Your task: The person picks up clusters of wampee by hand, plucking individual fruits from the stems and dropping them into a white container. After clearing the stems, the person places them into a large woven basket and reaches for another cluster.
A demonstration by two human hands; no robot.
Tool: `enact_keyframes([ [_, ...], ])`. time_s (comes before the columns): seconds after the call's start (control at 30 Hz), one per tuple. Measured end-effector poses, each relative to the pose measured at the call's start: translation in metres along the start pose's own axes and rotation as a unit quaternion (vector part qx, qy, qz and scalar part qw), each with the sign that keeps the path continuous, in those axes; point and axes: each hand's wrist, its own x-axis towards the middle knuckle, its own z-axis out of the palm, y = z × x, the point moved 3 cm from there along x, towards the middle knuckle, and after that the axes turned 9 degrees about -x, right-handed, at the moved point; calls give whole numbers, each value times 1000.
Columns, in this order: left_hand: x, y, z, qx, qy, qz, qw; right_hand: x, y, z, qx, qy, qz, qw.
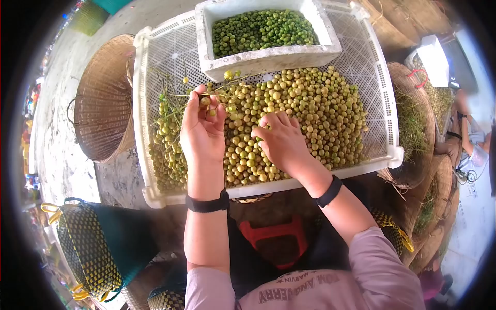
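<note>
My left hand (202,135) is raised palm up over the left part of a white perforated plastic crate (351,36). Its fingers close on a thin fruit twig (223,95) with a few small round fruits. To the right, my right hand (285,143) hovers low over a heap of loose yellow-green fruits (323,111), fingers curled and thumb pressed in. A bit of green shows at its fingertips, seemingly one small fruit. More stems (170,98) with fruits lie left of my left hand. Behind, a white foam box (268,59) of darker green fruits stands in the crate.
A woven basket (101,103) lies tipped at the left. A checked woven bag (85,243) stands nearer me. Baskets with stems (413,124) line the right side, where another person's arm (465,132) shows. A red stool (276,235) is below the crate.
</note>
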Motion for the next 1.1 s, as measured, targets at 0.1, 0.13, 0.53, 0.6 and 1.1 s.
enact_keyframes([
  [0.1,0,6,2,-20,-2,2,1000,7,0,5,-19,-69,13,997],
  [0.13,1,7,3,-23,-10,0,1000,9,1,4,-19,-70,12,997],
  [0.53,0,-4,8,-31,-25,-9,999,-48,142,-171,75,288,227,927],
  [0.6,-3,-5,14,-28,-24,-13,999,-72,205,-197,-46,321,251,912],
  [1.1,-5,-16,18,23,-46,1,999,-64,129,-131,67,98,236,965],
])
